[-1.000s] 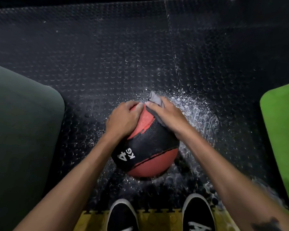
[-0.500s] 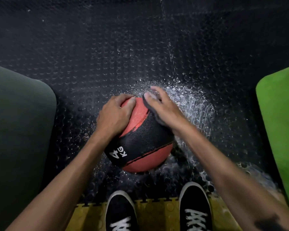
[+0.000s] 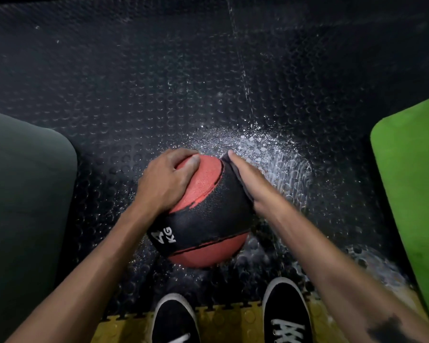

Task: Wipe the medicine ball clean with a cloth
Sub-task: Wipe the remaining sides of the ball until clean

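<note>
Two hands on one medicine ball, one cloth between the right palm and the ball.

One red-and-black medicine ball (image 3: pixel 206 214), marked 4 KG, sits on the wet studded floor (image 3: pixel 134 82) just ahead of two black shoes (image 3: pixel 286 315). The left hand (image 3: pixel 165 180) curls over the ball's upper left, fingers bent around the red panel and gripping it. The right hand (image 3: pixel 248 180) lies flat along the ball's upper right with fingers straight, pressing a dark cloth (image 3: pixel 235 175) against the black band; only a thin edge of cloth shows under the palm, so its full extent is unclear. One dark mat (image 3: pixel 22 194) lies left of the grip, one green mat (image 3: pixel 411 181) right.
</note>
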